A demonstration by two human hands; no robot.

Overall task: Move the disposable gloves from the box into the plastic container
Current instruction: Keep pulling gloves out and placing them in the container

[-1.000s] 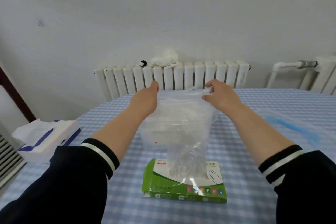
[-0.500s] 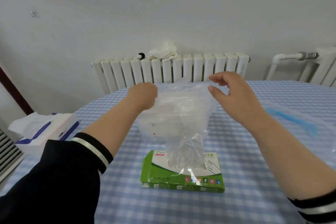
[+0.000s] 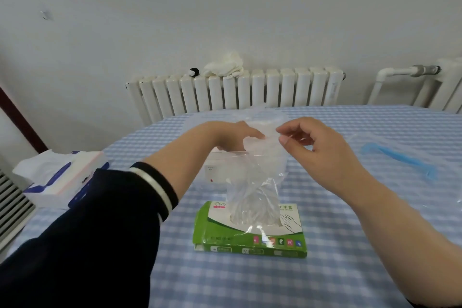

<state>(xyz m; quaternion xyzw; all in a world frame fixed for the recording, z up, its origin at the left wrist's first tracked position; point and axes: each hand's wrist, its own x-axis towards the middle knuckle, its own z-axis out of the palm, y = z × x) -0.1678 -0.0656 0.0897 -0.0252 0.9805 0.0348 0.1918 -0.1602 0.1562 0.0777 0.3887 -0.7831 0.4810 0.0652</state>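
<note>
A green and white glove box (image 3: 250, 232) lies flat on the checked table. A clear disposable glove (image 3: 252, 192) rises out of its top opening and stretches up over the clear plastic container (image 3: 217, 170) standing just behind the box. My left hand (image 3: 232, 136) reaches down at the container's mouth with its fingers in the glove's upper part. My right hand (image 3: 315, 145) pinches the glove's top edge between thumb and forefinger, above the container's right side.
A tissue box (image 3: 62, 177) sits at the table's left edge. A clear lid with a blue seal (image 3: 400, 157) lies to the right. A white radiator (image 3: 237, 92) with a cloth (image 3: 225, 66) on it lines the wall behind the table (image 3: 325, 270).
Both hands have dropped lower and come closer together, folding the glove's top down toward the container. The right hand shifted left and went from holding the edge wide to a pinch.
</note>
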